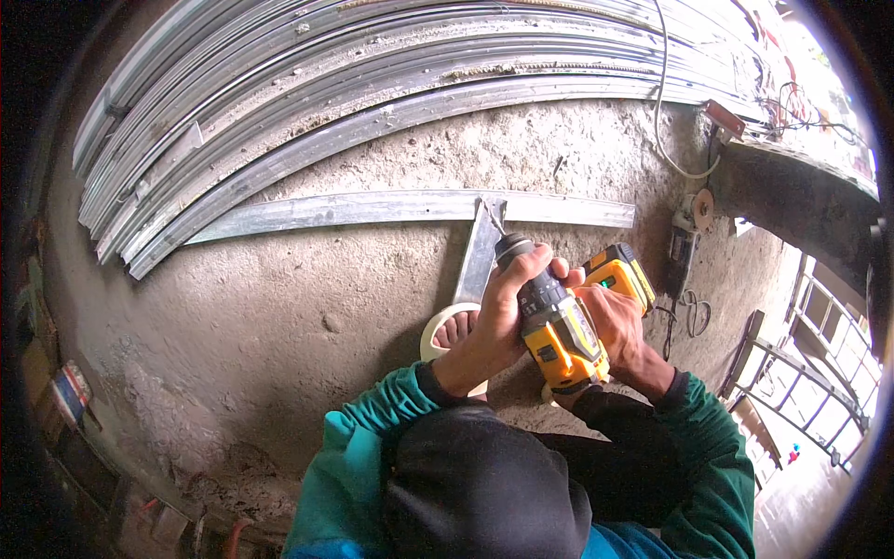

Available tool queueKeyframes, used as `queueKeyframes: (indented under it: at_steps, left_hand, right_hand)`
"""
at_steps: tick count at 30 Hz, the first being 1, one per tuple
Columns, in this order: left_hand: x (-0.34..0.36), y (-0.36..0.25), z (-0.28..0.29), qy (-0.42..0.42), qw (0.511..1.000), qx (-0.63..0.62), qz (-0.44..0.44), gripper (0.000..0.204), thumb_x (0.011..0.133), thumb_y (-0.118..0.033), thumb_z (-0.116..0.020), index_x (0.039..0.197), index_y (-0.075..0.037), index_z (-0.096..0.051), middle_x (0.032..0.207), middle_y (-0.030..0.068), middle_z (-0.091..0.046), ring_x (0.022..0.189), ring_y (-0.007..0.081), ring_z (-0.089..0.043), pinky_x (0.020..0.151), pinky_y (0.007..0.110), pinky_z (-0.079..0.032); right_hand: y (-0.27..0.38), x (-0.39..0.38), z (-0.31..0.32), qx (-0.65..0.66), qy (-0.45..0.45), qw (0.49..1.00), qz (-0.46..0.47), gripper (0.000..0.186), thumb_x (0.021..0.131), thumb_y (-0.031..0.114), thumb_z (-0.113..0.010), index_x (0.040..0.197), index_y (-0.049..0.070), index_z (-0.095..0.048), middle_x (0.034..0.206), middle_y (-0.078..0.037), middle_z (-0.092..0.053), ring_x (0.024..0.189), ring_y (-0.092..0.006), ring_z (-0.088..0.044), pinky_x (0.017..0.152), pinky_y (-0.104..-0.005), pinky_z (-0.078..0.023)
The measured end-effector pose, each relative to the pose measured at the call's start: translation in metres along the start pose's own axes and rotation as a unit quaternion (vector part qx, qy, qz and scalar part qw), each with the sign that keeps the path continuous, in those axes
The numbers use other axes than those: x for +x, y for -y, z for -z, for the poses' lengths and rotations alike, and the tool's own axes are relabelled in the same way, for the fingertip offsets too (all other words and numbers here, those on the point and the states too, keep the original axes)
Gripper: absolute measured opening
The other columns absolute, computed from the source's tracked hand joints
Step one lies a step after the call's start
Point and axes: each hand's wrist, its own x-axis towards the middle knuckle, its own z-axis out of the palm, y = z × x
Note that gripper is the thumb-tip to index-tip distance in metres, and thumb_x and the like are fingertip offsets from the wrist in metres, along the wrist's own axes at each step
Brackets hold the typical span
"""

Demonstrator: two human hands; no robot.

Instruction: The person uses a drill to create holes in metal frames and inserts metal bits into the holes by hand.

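Note:
A yellow and black cordless drill (pixel 562 347) is held in both of my hands. My left hand (pixel 492 326) wraps round its front end, by the black chuck. My right hand (pixel 615 321) is closed round the handle, beside the battery. A thin bit runs from the chuck toward a short metal channel (pixel 477 259); I cannot tell whether its tip touches. The short channel's far end meets a long metal channel (pixel 345 209) lying across the floor. My foot (pixel 456 328), in a pale sandal, is at the short channel's near end.
Long metal profiles (pixel 326 121) lie stacked along the far side. An angle grinder (pixel 687 228) with a cord rests on the right, near a dark beam (pixel 792 191). A white cable (pixel 661 112) loops down there. Metal frames (pixel 810 382) stand at far right.

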Motion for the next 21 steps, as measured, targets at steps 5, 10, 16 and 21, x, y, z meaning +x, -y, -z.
queueKeyframes:
  at_steps: [5, 10, 16, 21]
  left_hand:
    - [-0.004, -0.002, -0.001, 0.015, 1.0, -0.003, -0.01, 0.021, 0.086, -0.026, -0.062, 0.088, -0.007, -0.053, 0.083, 0.0055, -0.057, 0.089, 0.0241, -0.058, 0.1, 0.042, -0.038]
    - [-0.007, -0.002, 0.002, 0.103, 0.988, 0.102, -0.042, 0.017, 0.085, -0.02, -0.058, 0.092, -0.008, -0.049, 0.08, 0.0049, -0.055, 0.081, 0.0214, -0.059, 0.1, 0.043, -0.037]
    - [-0.026, -0.003, -0.006, 0.217, 0.946, 0.227, -0.075, 0.012, 0.081, -0.005, -0.057, 0.089, -0.004, -0.049, 0.074, 0.0081, -0.057, 0.072, 0.0163, -0.061, 0.066, 0.032, -0.051]
    - [-0.027, -0.003, -0.004, 0.234, 0.931, 0.265, -0.088, 0.013, 0.08, -0.003, -0.058, 0.089, -0.003, -0.049, 0.074, 0.008, -0.058, 0.072, 0.0157, -0.061, 0.067, 0.031, -0.051]
  right_hand:
    - [0.001, 0.001, -0.002, -0.004, 0.005, 1.0, 0.007, 0.03, 0.073, 0.016, -0.063, 0.1, 0.005, -0.055, 0.067, -0.007, -0.052, 0.062, -0.0266, -0.059, 0.052, -0.0379, -0.046]
    - [-0.007, -0.008, -0.013, 0.013, -0.018, 0.998, 0.065, 0.035, 0.073, 0.015, -0.065, 0.103, 0.002, -0.052, 0.078, -0.01, -0.057, 0.065, -0.0278, -0.059, 0.058, -0.0381, -0.048]
    - [-0.007, -0.013, -0.021, 0.006, -0.051, 0.986, 0.159, 0.038, 0.063, 0.014, -0.067, 0.093, 0.001, -0.048, 0.084, -0.015, -0.057, 0.061, -0.027, -0.054, 0.055, -0.0389, -0.044]
    - [0.0, -0.011, -0.016, 0.011, -0.013, 0.99, 0.142, 0.043, 0.058, 0.016, -0.066, 0.093, -0.001, -0.051, 0.085, -0.013, -0.056, 0.065, -0.0259, -0.054, 0.057, -0.0375, -0.044]
